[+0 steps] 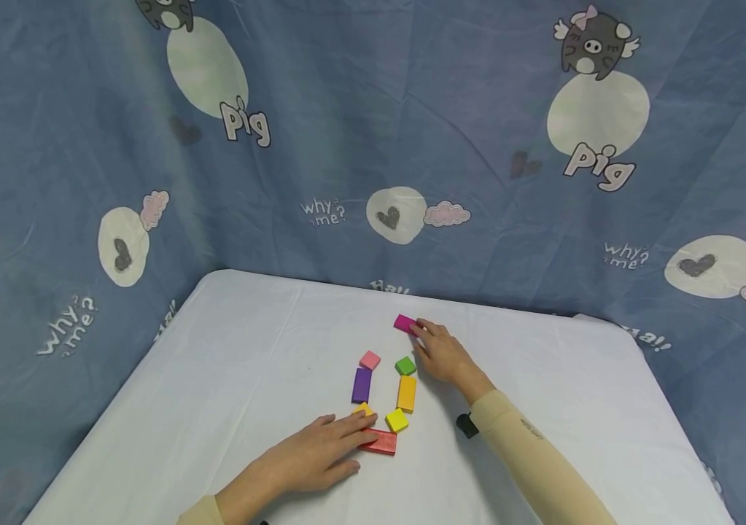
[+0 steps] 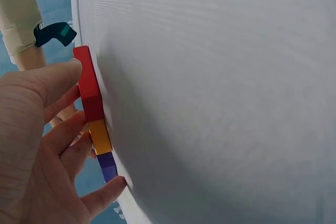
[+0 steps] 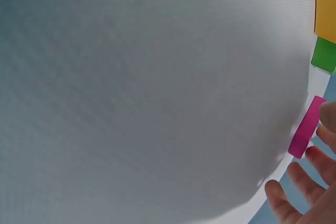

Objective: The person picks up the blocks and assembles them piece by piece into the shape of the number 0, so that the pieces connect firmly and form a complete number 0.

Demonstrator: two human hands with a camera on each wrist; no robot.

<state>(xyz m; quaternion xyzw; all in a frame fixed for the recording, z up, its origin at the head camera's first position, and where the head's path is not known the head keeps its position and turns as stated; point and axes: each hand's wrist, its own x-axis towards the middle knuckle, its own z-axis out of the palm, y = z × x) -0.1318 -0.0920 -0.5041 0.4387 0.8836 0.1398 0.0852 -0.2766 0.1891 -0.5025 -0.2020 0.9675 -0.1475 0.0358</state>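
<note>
My left hand lies palm down with fairly straight fingers over the red block and the small orange-yellow block. Its thumb is on the near side, by the red block. Farther out, my right hand pinches the right end of a magenta block between thumb and index finger; the other fingers are spread in the right wrist view. Between the hands are a purple block, a pink block, a green block, a long orange block and a yellow block.
A white cloth covers the table. Behind it hangs a blue curtain printed with pigs and words. A dark device sits at the right wrist, also visible in the left wrist view.
</note>
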